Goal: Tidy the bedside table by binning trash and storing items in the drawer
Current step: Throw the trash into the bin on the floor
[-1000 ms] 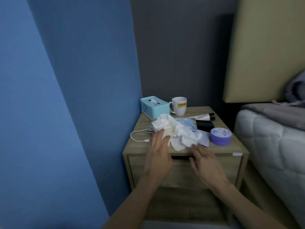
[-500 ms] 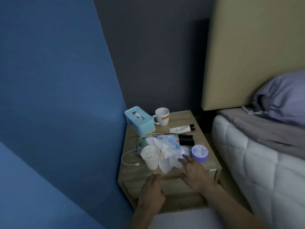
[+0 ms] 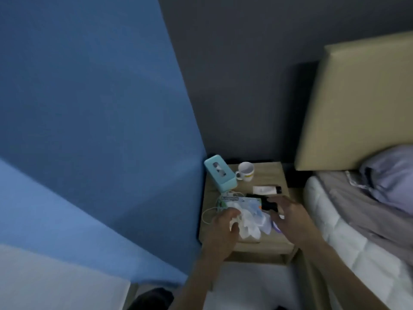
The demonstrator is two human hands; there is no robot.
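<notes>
My left hand [image 3: 221,229] is curled around a white paper cup [image 3: 235,225] stuffed with tissue, at the front left of the wooden bedside table [image 3: 271,241]. Crumpled white tissues [image 3: 253,223] spill to the right of the cup, over a blue packet [image 3: 247,202]. With fingers spread and empty, my right hand [image 3: 288,218] hovers over a purple tub [image 3: 276,228] that is mostly hidden, just in front of a black cylinder [image 3: 267,204]. The drawer front [image 3: 257,257] below the top looks closed. The picture is blurred.
A teal tissue box [image 3: 220,174] and a white mug [image 3: 245,171] stand at the back. A white tube [image 3: 266,189] lies behind the black cylinder. A white cable [image 3: 206,214] loops at the left edge. The bed [image 3: 357,231] is close on the right, the blue wall on the left.
My left hand rose from the table's front edge and closed around the paper cup. My right hand moved back over the purple tub. The camera rose and now looks more steeply down.
</notes>
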